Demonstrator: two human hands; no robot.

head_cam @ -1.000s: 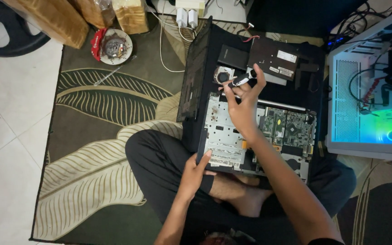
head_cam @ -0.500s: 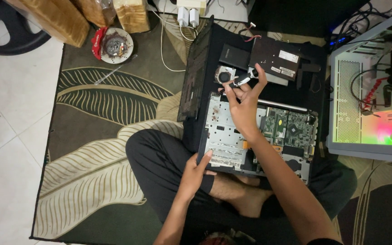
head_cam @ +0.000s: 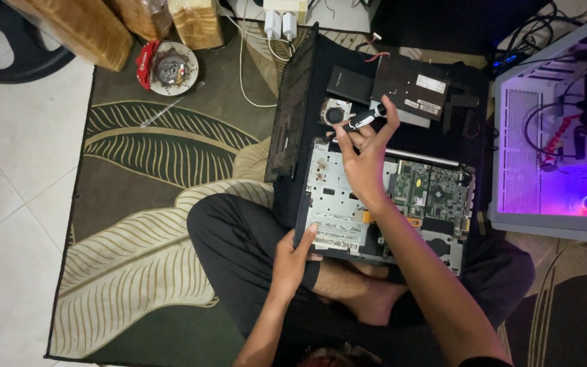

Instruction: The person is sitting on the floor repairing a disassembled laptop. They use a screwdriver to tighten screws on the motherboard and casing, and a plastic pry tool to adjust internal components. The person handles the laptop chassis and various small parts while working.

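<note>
An opened laptop base [head_cam: 348,204] with its metal frame and green circuit board [head_cam: 429,187] rests on my crossed legs. My left hand [head_cam: 293,258] grips its near left corner. Over the far edge, my right hand [head_cam: 365,146] pinches a small black-and-white tool [head_cam: 368,119] beside the round cooling fan [head_cam: 335,112]. Black removed cover panels [head_cam: 409,85] lie just beyond the fan. The detached black keyboard panel [head_cam: 290,115] stands tilted along the left side.
A leaf-patterned rug [head_cam: 144,204] covers white tiles. A white dish of small parts [head_cam: 171,68] and a thin tool [head_cam: 168,110] lie far left. Brown boxes [head_cam: 83,27] and a power strip [head_cam: 283,17] line the far edge. A lit desktop case [head_cam: 558,149] stands at right.
My right hand stays at the fan with only slight finger movement. My left hand keeps its grip on the corner. The desktop case's light changes from cyan to orange to purple.
</note>
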